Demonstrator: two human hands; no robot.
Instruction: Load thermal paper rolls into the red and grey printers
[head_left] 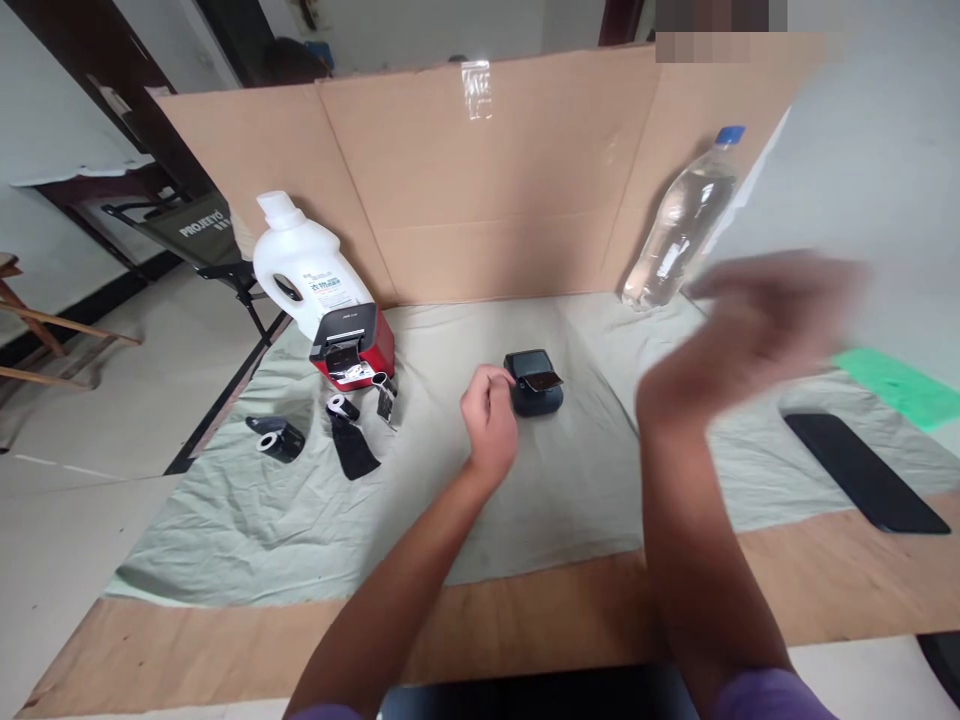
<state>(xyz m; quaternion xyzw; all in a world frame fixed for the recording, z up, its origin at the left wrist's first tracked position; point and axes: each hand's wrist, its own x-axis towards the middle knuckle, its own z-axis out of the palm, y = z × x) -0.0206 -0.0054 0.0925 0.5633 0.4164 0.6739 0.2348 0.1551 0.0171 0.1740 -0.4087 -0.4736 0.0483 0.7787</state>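
A black device (534, 397) sits centrally, nearer the cloth-covered table's (555, 620) back edge, long axis seemingly front-to-back | your curled left hand (491, 420), the nearer, is at its left side, grip unclear | your blurred right hand (750, 330) hangs well apart, farther right, hold unclear | a red-and-black machine (360, 335) and black rolls (287, 442) sit toward the left edge

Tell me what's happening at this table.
A person has their left hand curled at the left side of a small dark device on a pale green cloth; whether it grips the device is unclear. The right hand, blurred, is well to the device's right. Off to the left, black rolls lie near a red-and-black box, with a white jug behind it.
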